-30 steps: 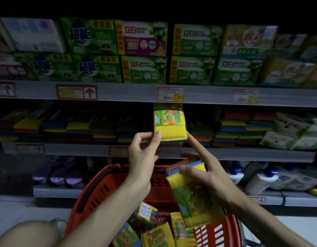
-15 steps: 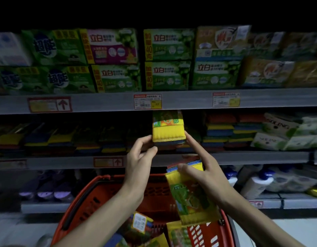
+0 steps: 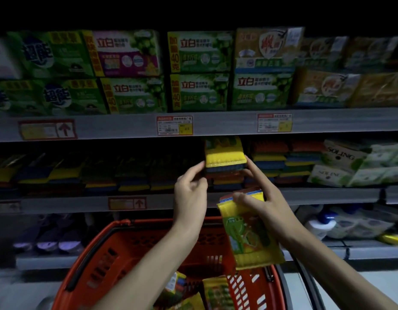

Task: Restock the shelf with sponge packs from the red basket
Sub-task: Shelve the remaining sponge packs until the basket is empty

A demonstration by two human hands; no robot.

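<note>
Two bare hands reach toward the grey metal shelf [image 3: 215, 199] of stacked sponges. The left hand [image 3: 190, 195] is half curled, its fingertips touching the left edge of a yellow-topped plastic-wrapped sponge pack [image 3: 224, 156] that sits on the stack just above it. The right hand [image 3: 264, 203] stretches its forefinger up to that pack's right edge, while thumb and remaining fingers pinch a second yellow and green sponge pack [image 3: 249, 238] hanging below the palm. Beneath both wrists stands the red perforated plastic basket [image 3: 126, 253], more glossy sponge packs [image 3: 213, 294] lying inside, colours yellow, green and blue
</note>
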